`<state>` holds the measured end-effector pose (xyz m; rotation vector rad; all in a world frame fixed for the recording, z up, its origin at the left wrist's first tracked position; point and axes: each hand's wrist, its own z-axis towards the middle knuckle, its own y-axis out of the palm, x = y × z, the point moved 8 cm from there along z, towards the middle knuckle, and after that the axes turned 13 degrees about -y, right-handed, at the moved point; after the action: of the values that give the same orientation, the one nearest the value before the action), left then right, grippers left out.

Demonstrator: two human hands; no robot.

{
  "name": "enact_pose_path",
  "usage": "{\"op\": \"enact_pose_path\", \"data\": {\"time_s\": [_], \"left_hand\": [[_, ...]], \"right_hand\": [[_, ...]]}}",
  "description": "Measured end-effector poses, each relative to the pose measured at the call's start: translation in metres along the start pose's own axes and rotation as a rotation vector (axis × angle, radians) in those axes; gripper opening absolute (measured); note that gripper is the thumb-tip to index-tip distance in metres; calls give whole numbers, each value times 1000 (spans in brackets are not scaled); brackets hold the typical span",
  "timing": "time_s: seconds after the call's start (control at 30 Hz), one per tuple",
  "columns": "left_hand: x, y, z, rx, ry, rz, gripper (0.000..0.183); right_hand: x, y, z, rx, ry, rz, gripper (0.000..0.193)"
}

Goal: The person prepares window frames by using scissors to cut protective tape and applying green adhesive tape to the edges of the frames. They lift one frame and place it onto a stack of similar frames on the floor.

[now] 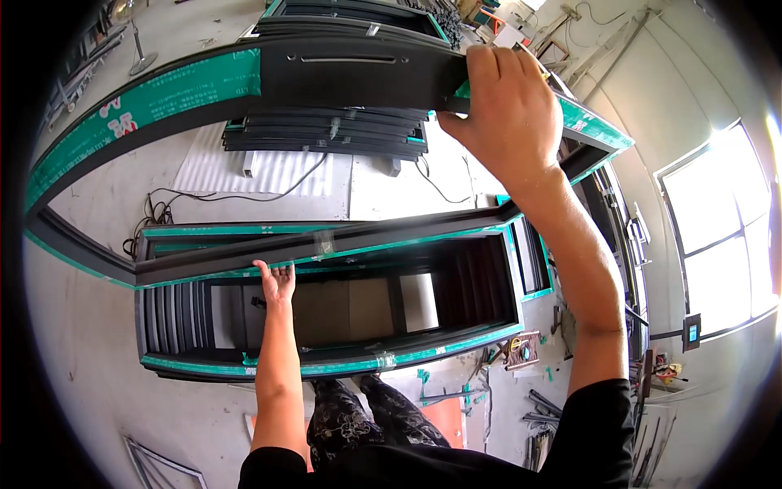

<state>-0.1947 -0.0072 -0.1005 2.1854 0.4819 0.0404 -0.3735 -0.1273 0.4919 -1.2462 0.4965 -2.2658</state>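
Note:
A long dark frame [358, 81] with green protective film is tilted up in front of me. A slot with small holes beside it is cut in its upper rail. My right hand [515, 114] is closed over that rail near its right end, with the thumb underneath. At the lower rail [334, 238], my left hand [278, 282] is palm up, fingers apart, their tips at the rail's near edge. I cannot tell how much weight it bears. Below lies a stack of similar frames [330, 368], edged in green film.
Behind the raised frame, another stack of dark frames [326, 130] stands on the floor. A black cable [269, 196] trails nearby. To the right are a bright window [721, 220] and loose bars [542, 407]. A thin frame [167, 464] lies at lower left.

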Motion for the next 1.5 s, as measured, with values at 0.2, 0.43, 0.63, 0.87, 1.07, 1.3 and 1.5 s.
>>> {"op": "enact_pose_path", "data": {"time_s": [0.2,0.43,0.63,0.87,1.07,1.3,1.5], "left_hand": [[-4,-18,23,34,3,-58,47],[25,-41,16,131,-52,89,74],[9,94,-144,-65,112,844,69],[59,237,-412,-821,630,568,99],[43,221,-463,-747,646,508,58],[35,118,-497,58,908,308,54],[50,46,-480,12,771,127,62]], "right_hand": [[-4,10,-22,-24,32,107,58],[-5,-29,-30,-45,9,293,52],[-10,-60,-56,-129,29,427,38],[-16,-118,-100,-294,100,801,42],[-30,-139,-144,-576,164,1331,44],[-48,-122,-172,-883,-31,1209,64],[-129,-97,-257,-1382,-464,1134,63]]}}
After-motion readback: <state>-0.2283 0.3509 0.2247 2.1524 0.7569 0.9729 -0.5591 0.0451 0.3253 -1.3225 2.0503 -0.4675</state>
